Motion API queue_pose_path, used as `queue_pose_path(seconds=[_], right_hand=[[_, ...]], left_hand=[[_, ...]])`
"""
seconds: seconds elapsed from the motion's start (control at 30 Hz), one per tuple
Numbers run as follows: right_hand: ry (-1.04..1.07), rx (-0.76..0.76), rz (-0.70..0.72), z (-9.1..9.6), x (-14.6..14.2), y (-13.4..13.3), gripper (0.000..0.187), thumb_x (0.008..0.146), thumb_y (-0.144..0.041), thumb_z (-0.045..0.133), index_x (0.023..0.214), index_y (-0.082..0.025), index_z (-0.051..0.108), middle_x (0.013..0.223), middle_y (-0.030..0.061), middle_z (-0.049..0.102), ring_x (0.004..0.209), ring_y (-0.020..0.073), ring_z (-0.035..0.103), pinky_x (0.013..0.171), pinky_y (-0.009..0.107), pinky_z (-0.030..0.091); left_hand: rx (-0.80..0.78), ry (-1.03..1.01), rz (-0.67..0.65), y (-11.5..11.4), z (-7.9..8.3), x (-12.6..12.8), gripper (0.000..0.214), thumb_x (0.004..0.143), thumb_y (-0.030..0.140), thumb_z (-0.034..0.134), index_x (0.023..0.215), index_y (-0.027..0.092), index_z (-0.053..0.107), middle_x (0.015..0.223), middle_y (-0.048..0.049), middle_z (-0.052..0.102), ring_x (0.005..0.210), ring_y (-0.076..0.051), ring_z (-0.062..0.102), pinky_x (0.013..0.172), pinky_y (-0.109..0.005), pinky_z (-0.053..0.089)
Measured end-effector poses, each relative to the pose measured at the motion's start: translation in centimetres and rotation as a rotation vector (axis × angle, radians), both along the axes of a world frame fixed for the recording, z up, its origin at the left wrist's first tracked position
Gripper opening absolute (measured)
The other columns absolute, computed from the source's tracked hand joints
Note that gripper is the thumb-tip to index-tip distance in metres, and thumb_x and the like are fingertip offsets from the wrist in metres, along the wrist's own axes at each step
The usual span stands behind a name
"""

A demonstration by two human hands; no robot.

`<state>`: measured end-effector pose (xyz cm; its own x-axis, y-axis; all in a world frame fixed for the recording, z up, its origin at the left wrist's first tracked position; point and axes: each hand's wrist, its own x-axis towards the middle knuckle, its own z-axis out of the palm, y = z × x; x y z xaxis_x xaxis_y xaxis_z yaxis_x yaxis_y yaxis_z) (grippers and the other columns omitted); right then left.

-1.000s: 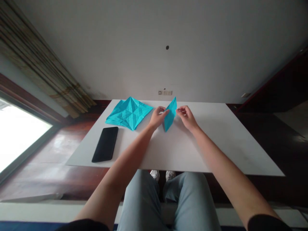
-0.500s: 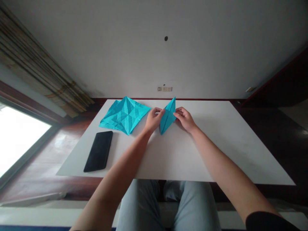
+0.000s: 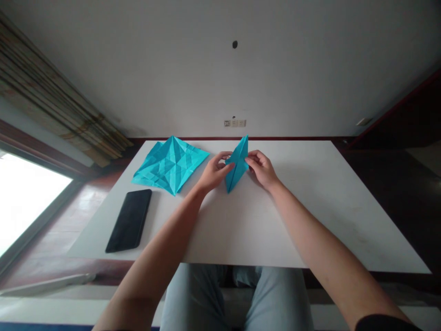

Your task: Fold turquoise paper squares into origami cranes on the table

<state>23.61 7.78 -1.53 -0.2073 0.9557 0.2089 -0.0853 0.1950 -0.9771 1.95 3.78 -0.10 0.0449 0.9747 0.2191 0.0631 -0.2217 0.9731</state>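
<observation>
A blue folded paper [image 3: 240, 158], shaped like a narrow diamond with a crease or slit down its middle, is held tilted above the white table [image 3: 241, 230]. My left hand [image 3: 217, 171] grips its left side, the thumb lying across the front face. At the right corner, my right hand [image 3: 261, 168] pinches the edge between thumb and fingers. Some fingertips are hidden behind the paper. Left of my left hand lie creased blue sheets [image 3: 174, 164], spread out and overlapping.
A black phone or tablet [image 3: 129, 220] rests on the table's left part, close to my left forearm. Beyond the far edge stands a wall with sockets [image 3: 234, 123]. A curtain [image 3: 62, 105] hangs at the left by a bright window.
My left thumb has moved further across the face of the folded paper, and its top tip now looks slightly parted. The whole view has shifted a little.
</observation>
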Motion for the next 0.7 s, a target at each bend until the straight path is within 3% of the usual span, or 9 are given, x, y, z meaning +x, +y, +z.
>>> queue_pose_path(seconds=[0.07,0.17,0.27,0.33,0.4,0.47,0.57,0.7], right_hand=[[-0.007,0.026,-0.011,0.0,0.1,0.0,0.057,0.08,-0.079,0.091,0.1,-0.029,0.071,0.078,-0.0034,0.065,0.068,0.016,0.053,0.064,0.032,0.046],[-0.078,0.096,0.02,0.3,0.2,-0.3,0.055,0.085,-0.082,0.087,0.099,-0.029,0.077,0.093,0.0006,0.067,0.083,0.0193,0.061,0.08,0.036,0.054],[-0.18,0.158,0.066,0.6,0.4,-0.6,0.063,0.094,-0.091,0.073,0.1,-0.029,0.084,0.121,0.0085,0.068,0.118,0.0282,0.067,0.101,0.044,0.059],[-0.219,0.163,0.043,0.8,0.5,-0.8,0.073,0.097,-0.097,0.061,0.101,-0.029,0.087,0.141,0.0122,0.062,0.146,0.0343,0.058,0.114,0.048,0.057],[-0.214,0.161,0.016,0.8,0.5,-0.8,0.075,0.096,-0.099,0.06,0.106,-0.03,0.088,0.152,0.0126,0.058,0.16,0.0363,0.048,0.123,0.05,0.053],[-0.162,0.16,0.034,0.9,0.4,-0.8,0.067,0.097,-0.093,0.067,0.115,-0.031,0.086,0.148,0.0113,0.064,0.155,0.0349,0.054,0.126,0.05,0.051],[-0.056,0.131,0.057,0.9,0.2,-0.8,0.061,0.097,-0.085,0.076,0.128,-0.032,0.08,0.13,0.0073,0.076,0.128,0.0307,0.069,0.119,0.048,0.055],[0.017,0.036,0.047,0.6,-0.1,-0.6,0.064,0.097,-0.085,0.074,0.13,-0.03,0.077,0.115,0.0049,0.079,0.107,0.0275,0.071,0.105,0.044,0.06]], left_hand=[[-0.013,0.007,-0.031,-0.1,0.2,0.0,0.033,0.091,0.028,0.082,0.123,0.024,0.079,0.124,-0.0059,0.078,0.091,-0.014,0.075,0.079,-0.023,0.059],[-0.013,-0.001,-0.023,-0.1,0.5,0.0,0.016,0.093,0.028,0.078,0.108,0.023,0.079,0.111,-0.0044,0.08,0.092,-0.016,0.074,0.083,-0.026,0.061],[-0.047,-0.035,0.029,0.0,0.7,0.0,0.006,0.094,0.026,0.075,0.099,0.024,0.078,0.097,-0.002,0.079,0.087,-0.017,0.073,0.082,-0.027,0.061],[-0.078,-0.067,0.048,-0.1,0.8,-0.1,0.003,0.094,0.024,0.074,0.096,0.024,0.076,0.092,-0.0008,0.076,0.083,-0.016,0.072,0.08,-0.028,0.061],[-0.095,-0.105,0.022,-0.1,0.9,-0.2,0.004,0.096,0.027,0.076,0.095,0.024,0.074,0.089,0.0,0.074,0.078,-0.015,0.069,0.077,-0.028,0.06],[-0.102,-0.13,-0.037,-0.2,1.0,-0.3,0.013,0.096,0.034,0.081,0.096,0.024,0.073,0.087,0.0003,0.072,0.074,-0.014,0.066,0.074,-0.027,0.058],[-0.13,-0.13,-0.126,-0.4,1.0,-0.5,0.026,0.095,0.047,0.087,0.096,0.024,0.075,0.085,0.0005,0.071,0.07,-0.013,0.061,0.07,-0.026,0.054],[-0.12,-0.135,-0.174,-0.4,1.2,-0.4,0.047,0.086,0.062,0.095,0.096,0.022,0.074,0.084,0.0008,0.07,0.072,-0.014,0.059,0.069,-0.026,0.05]])
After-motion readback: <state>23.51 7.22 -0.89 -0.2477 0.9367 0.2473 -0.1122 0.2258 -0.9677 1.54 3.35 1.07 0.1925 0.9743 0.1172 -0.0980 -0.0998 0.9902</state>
